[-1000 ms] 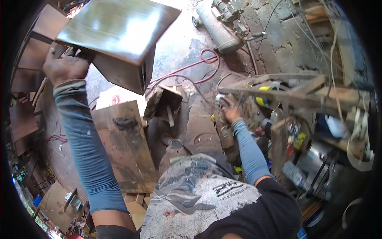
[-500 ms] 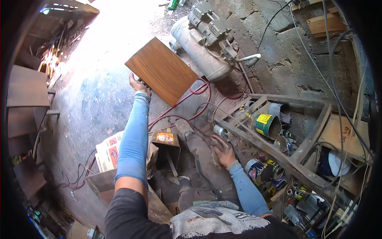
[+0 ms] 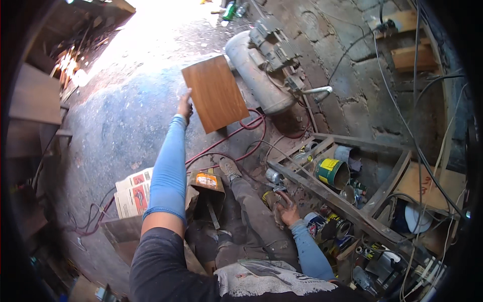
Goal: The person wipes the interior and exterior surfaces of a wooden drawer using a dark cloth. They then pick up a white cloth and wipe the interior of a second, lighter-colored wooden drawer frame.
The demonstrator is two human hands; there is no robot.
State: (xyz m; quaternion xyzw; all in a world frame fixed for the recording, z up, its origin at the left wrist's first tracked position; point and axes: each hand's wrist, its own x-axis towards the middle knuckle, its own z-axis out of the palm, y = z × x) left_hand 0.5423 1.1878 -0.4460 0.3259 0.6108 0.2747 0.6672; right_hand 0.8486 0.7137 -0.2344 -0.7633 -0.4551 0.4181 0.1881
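Observation:
My left hand [image 3: 185, 106] is at the left edge of a flat brown wooden board [image 3: 217, 94], its fingers closed against that edge. The board is tilted, its grain facing up toward me; part of the hand is hidden. A dark shape shows under the board's lower edge, too unclear to name. By my right knee, my right hand [image 3: 289, 210] has its fingers bent around a tan and yellowish thing [image 3: 273, 205] beside a small metal fitting; its kind cannot be made out. An open, dark-mouthed tin with an orange label [image 3: 207, 180] stands left of my leg.
A dusty air compressor [image 3: 259, 73] stands beyond the board, with a red hose [image 3: 236, 132] on the floor. At right, a wooden frame [image 3: 334, 197] surrounds a green and yellow can [image 3: 332, 172] and other tins. Cables hang along the block wall. Printed cardboard [image 3: 133, 195] lies left.
The board has turned clockwise and shifted right, with my left hand still at its edge. My right hand has moved slightly down, and its fingers now show more sharply.

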